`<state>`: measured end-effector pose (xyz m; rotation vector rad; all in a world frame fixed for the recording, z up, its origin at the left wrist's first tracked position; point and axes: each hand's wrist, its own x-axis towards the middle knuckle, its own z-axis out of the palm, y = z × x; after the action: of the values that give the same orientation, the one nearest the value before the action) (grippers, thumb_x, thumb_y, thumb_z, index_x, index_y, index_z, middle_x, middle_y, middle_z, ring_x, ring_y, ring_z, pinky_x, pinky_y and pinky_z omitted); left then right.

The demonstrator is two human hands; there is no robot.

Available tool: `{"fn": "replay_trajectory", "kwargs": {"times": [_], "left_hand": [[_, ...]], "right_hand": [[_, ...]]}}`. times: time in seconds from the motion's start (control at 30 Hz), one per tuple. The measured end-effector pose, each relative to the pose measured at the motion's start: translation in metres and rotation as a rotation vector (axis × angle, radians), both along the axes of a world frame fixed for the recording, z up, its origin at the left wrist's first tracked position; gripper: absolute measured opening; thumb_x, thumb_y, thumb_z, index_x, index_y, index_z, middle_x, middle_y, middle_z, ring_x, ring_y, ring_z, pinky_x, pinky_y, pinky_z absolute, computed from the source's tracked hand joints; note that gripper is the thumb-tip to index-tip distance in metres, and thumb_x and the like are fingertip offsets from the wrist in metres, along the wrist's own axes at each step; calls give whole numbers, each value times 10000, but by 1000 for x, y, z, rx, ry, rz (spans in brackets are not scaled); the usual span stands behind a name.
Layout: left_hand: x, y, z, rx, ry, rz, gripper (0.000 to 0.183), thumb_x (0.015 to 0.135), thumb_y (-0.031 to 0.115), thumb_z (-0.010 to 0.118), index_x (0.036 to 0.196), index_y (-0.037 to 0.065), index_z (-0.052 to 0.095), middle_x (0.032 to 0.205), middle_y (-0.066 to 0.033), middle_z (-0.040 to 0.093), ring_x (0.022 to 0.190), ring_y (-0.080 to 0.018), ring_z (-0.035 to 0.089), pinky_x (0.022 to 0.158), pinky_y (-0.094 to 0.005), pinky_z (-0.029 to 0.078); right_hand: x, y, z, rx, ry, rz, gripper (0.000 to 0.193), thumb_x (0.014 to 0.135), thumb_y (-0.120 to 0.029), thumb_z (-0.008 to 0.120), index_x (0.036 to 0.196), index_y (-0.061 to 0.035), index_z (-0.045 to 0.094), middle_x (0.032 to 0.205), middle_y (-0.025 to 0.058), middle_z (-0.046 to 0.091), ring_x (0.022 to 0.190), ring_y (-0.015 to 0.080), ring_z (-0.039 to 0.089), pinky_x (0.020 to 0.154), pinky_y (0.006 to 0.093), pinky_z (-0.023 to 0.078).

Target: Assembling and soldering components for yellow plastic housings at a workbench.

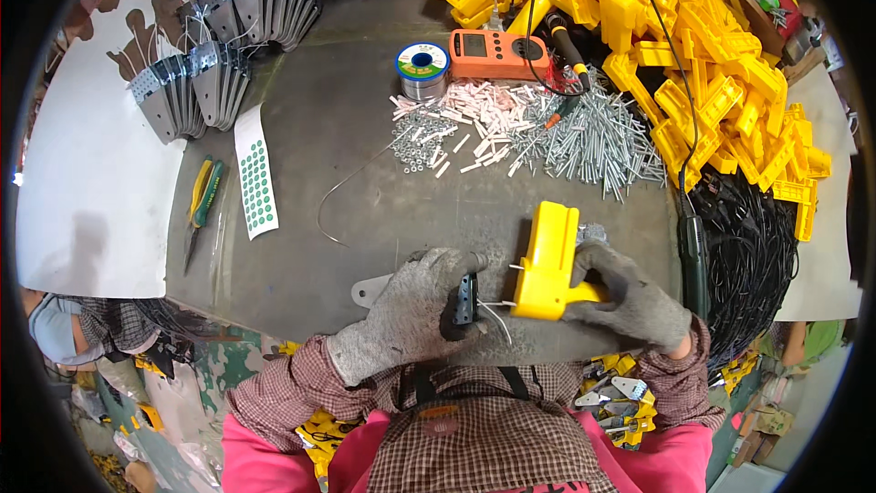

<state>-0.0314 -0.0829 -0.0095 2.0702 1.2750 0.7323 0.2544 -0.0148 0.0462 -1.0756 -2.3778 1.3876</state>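
Over the near side of the worktop, around 4 o'clock, the right hand is grasping a yellow plastic housing. Its long axis is running roughly 12:30 to 6:30, its narrow stem pointing to 3 o'clock; it is probably light, stiff and smooth, inviting a hold on its broad sides. Around 6 o'clock, the left hand is gripping a dark perforated strip, a rounded grey plate projecting toward 9 o'clock. Thin pale wires, likely floppy, are reaching toward 3 o'clock.

One held yellow casing, one spool, one orange meter, one sticker sheet
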Motion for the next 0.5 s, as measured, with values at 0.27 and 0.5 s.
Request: {"fn": "replay_trajectory", "kwargs": {"times": [0.27,0.5], "left_hand": [[0,1,-10,58,10,-23,656,689,288,824,1241,80,537,1205,-174,557,1117,-381,551,962,-474,440],[-1,-3,-13,34,78,-29,673,720,299,811,1274,67,509,1277,-193,521,1183,-396,512,992,-498,422]], "right_hand": [[-5,-21,-27,20,-149,21,397,810,-138,751,1105,-28,509,1034,172,531,953,370,570,843,412,475],[-11,3,10,-1,-119,110,408,813,-164,753,1120,-39,516,1071,141,549,943,334,563,863,401,475]]}}
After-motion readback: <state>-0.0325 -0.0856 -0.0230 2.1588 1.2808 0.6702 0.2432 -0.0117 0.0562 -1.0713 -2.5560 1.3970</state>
